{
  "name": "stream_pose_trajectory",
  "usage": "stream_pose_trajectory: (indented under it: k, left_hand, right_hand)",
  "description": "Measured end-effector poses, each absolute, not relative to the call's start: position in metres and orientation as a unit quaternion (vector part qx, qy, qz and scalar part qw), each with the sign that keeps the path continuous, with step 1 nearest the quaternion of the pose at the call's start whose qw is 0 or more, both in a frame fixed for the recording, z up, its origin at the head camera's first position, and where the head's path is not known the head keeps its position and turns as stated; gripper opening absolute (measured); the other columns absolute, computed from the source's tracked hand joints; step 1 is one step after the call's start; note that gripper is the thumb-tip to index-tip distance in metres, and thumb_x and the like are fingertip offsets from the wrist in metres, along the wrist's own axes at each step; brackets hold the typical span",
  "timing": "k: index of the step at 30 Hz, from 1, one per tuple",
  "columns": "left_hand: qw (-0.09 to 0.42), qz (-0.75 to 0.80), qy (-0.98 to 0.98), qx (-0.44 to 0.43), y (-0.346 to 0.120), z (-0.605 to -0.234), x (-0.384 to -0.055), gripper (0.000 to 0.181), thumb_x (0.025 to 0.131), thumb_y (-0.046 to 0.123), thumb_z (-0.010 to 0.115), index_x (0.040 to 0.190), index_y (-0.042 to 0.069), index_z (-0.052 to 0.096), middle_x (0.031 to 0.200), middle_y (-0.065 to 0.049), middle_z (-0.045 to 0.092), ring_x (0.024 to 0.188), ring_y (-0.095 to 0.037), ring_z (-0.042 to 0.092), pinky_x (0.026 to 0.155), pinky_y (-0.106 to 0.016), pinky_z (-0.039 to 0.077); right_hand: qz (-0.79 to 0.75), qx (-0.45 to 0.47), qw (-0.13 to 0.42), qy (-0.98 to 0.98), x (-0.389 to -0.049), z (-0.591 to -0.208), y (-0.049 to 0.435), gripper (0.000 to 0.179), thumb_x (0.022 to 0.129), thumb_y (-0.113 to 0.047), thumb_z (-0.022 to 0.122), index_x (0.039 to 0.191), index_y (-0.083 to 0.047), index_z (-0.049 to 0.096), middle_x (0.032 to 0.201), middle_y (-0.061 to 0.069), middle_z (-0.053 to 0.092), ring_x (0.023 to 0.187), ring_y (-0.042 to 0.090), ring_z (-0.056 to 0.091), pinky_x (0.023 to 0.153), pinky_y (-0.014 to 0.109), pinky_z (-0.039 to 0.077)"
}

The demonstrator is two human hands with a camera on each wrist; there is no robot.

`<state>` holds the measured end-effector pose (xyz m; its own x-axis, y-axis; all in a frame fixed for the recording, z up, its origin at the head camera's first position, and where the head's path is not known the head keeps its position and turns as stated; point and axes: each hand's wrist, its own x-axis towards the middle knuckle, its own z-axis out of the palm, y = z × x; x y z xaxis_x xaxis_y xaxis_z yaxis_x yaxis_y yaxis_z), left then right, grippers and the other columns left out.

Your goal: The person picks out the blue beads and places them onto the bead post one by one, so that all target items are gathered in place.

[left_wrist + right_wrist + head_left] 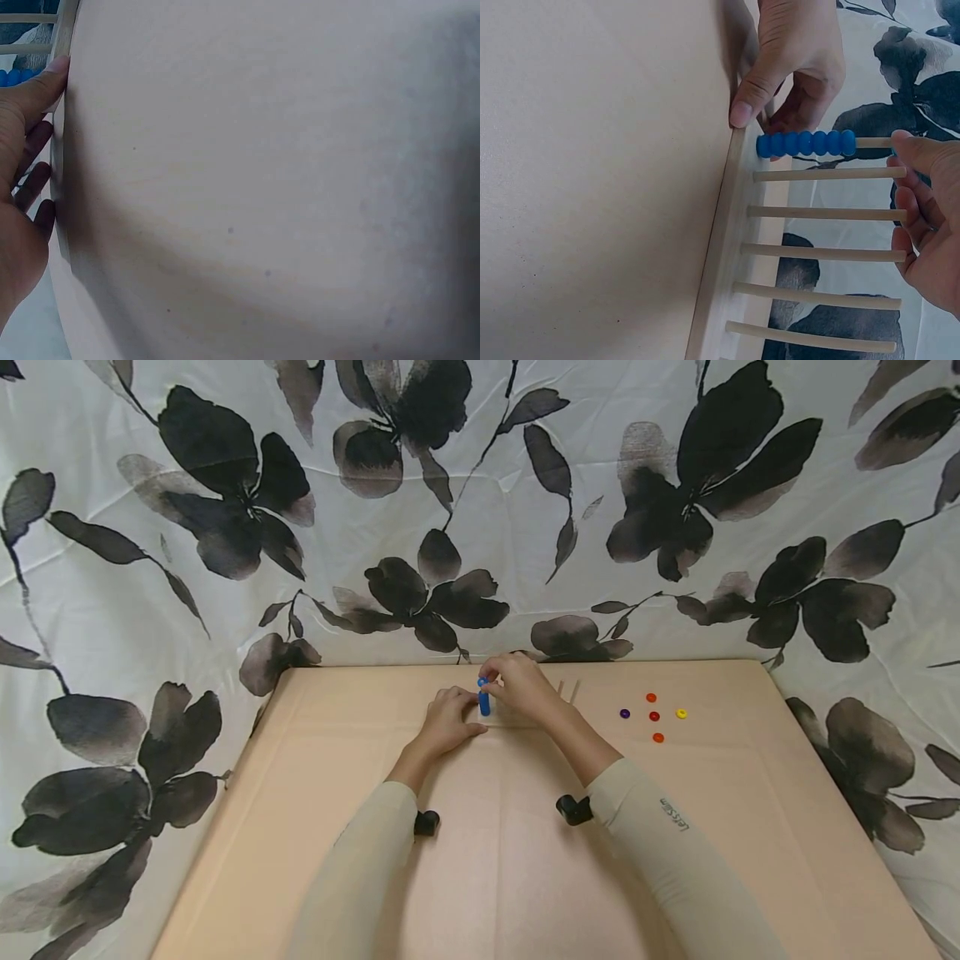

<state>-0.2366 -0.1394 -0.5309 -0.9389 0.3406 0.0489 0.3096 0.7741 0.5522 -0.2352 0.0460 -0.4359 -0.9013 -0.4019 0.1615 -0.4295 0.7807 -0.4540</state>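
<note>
A wooden peg rack [724,232] stands at the table's far edge, with several upright wooden pegs in a row. On its end peg sits a stack of blue beads [806,143], with the peg's upper part bare above them. My left hand [447,718] grips that end of the base, thumb on the front side and fingers behind, as the right wrist view shows. At the tip of the same peg my right hand [525,685] pinches one more blue bead [482,682], mostly hidden by the fingertips in the right wrist view.
Right of the rack lie several loose beads: a purple bead [625,713], a yellow bead [681,713] and orange-red ones such as this bead [654,716]. Behind the light wooden table [495,860] hangs a floral cloth [480,485].
</note>
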Motion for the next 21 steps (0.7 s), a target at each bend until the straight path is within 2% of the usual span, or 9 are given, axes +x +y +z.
stream_pose_trajectory:
  k: [13,21]
  left_hand:
    - [0.019,0.290,0.941,0.172,-0.139,-0.534,-0.233,0.057,0.084,0.033,0.086,0.133,0.010,0.068,0.132,-0.009,0.061,0.131,-0.030,0.047,0.110,-0.052,0.038]
    - [0.018,0.283,0.944,0.171,-0.139,-0.535,-0.232,0.059,0.084,0.034,0.086,0.135,0.010,0.067,0.132,-0.009,0.061,0.130,-0.031,0.048,0.112,-0.051,0.037]
  right_hand:
    - [0.247,0.222,0.038,-0.942,-0.230,-0.439,0.046,0.016,0.094,-0.021,0.077,0.107,-0.012,0.076,0.103,0.003,0.074,0.104,0.025,0.062,0.093,0.042,0.051]
    - [0.248,0.202,0.042,-0.947,-0.224,-0.438,0.048,0.021,0.096,-0.025,0.075,0.114,-0.013,0.075,0.105,0.003,0.073,0.105,0.024,0.061,0.092,0.039,0.052]
